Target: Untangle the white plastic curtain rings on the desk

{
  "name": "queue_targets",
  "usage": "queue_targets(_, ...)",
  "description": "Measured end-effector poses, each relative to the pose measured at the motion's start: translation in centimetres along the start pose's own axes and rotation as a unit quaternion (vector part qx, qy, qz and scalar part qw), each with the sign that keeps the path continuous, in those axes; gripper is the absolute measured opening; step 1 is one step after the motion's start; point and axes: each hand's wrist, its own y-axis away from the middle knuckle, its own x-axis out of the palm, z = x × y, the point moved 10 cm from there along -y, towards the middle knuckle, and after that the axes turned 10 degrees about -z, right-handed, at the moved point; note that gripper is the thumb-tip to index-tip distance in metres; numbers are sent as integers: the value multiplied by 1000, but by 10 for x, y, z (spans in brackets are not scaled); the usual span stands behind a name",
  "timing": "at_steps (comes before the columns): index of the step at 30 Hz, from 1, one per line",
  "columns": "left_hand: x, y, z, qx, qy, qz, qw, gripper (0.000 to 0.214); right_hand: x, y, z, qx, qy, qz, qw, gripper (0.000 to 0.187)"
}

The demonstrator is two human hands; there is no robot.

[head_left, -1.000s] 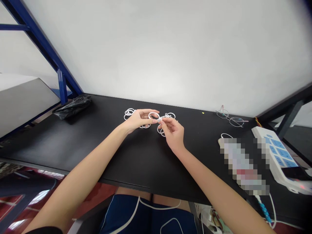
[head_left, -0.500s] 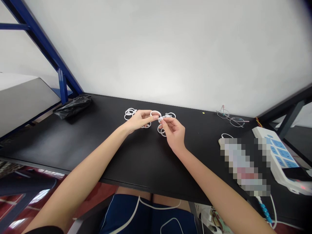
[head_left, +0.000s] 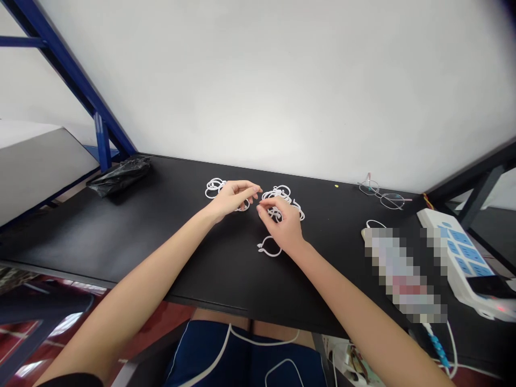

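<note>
My left hand [head_left: 237, 199] hovers over the table with loosely bent fingers, apart and holding nothing visible. White plastic shower curtain rings [head_left: 213, 186] lie beside and partly under it. My right hand [head_left: 281, 223] is curved with a gap between thumb and forefinger, and nothing shows in it. Behind and partly beneath that hand is a pile of similar white rings [head_left: 282, 191]. Nearer to me, a single white ring [head_left: 271, 255] with two small knobbed ends rests on the table by my right wrist, its right edge hidden.
The black table [head_left: 193, 258] meets a pale wall. A black plastic bag [head_left: 121, 176] lies at the left. On the right are eyeglasses [head_left: 379, 194], a pixelated phone-like object [head_left: 399, 274] with a white cable, and a white power strip [head_left: 463, 258].
The white ring that both hands held between them has left their fingers. A single ring now lies on the table below my right hand. The fingers have loosened and moved slightly apart.
</note>
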Motion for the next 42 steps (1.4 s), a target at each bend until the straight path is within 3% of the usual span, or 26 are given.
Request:
queue_targets(2, -8, -3, 0, 8, 12, -26, 1000, 36, 13, 3, 11, -60, 53, 87, 993, 6)
queue_targets(5, -14, -6, -1, 14, 28, -46, 998, 33, 26, 10, 15, -93, 103, 205, 969, 7)
queue_targets(10, -15, -7, -2, 7, 40, -52, 998, 30, 27, 13, 12, -63, 138, 306, 940, 18)
queue_targets(14, -14, -7, -2, 7, 44, -50, 998, 29, 31, 20, 15, -69, 143, 342, 926, 20)
queue_targets(19, -15, -7, -2, 5, 47, -50, 998, 27, 34, 22, 13, -78, 136, 332, 930, 15)
queue_targets(25, -15, -7, -2, 9, 46, -43, 998, 25, 29, 18, 4, -25, 86, 344, 935, 15)
queue_targets(30, -17, -7, -5, 11, 44, -45, 998, 27, 28, 25, 13, -14, 63, 388, 919, 36)
queue_targets(35, -16, -6, -8, 12, 47, -47, 998, 26, 34, 32, 13, -35, 85, 407, 909, 11)
queue_targets(39, -16, -6, -7, 10, 44, -45, 998, 25, 32, 21, 6, -39, 92, 338, 936, 13)
queue_targets(42, -12, -5, -7, 16, 26, -28, 999, 27, 16, 2, 10, -66, 72, 199, 975, 13)
